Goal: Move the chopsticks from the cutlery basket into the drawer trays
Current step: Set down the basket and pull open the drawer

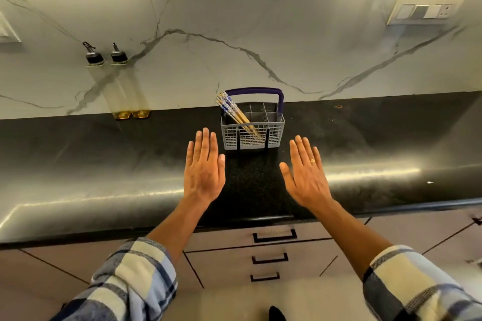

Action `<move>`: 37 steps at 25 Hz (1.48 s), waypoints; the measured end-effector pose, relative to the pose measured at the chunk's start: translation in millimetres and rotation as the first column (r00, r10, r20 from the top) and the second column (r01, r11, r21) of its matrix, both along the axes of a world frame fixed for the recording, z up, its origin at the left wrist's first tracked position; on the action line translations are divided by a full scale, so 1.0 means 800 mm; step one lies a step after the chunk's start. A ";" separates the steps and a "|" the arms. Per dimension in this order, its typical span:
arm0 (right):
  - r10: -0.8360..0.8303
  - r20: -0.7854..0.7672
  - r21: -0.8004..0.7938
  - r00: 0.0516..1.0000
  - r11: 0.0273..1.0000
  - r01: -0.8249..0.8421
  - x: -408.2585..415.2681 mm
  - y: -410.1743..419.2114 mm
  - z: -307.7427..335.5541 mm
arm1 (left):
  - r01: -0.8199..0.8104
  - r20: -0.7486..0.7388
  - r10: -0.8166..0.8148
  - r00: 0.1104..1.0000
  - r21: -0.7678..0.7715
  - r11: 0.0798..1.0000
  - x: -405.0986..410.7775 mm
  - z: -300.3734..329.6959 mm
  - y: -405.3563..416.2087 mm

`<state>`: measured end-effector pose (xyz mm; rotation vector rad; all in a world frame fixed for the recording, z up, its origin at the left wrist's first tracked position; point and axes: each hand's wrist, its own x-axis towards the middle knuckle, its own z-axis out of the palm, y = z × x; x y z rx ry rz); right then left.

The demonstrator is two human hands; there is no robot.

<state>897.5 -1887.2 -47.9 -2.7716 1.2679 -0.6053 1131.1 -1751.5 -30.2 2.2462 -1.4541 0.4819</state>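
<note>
Chopsticks [236, 113] beyond left hand [204, 168].

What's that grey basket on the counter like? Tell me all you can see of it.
The basket is a small grey box of what looks like plastic, with mesh walls, inner dividers forming compartments, and an upright dark blue handle. It stands upright on the black counter, near the marble wall. A bundle of chopsticks leans in it, tops tilted to the left. Neither hand touches it.
</note>
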 end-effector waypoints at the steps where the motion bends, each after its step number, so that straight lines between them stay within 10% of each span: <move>1: -0.005 -0.014 0.003 1.000 1.000 0.005 -0.009 0.007 -0.004 | 0.013 -0.004 -0.013 1.000 0.016 1.000 -0.009 -0.005 0.008; 37: 0.250 -0.319 0.489 0.914 0.870 -0.067 -0.114 0.104 -0.231 | 0.201 -0.320 -0.002 0.947 0.592 0.780 -0.230 -0.253 0.083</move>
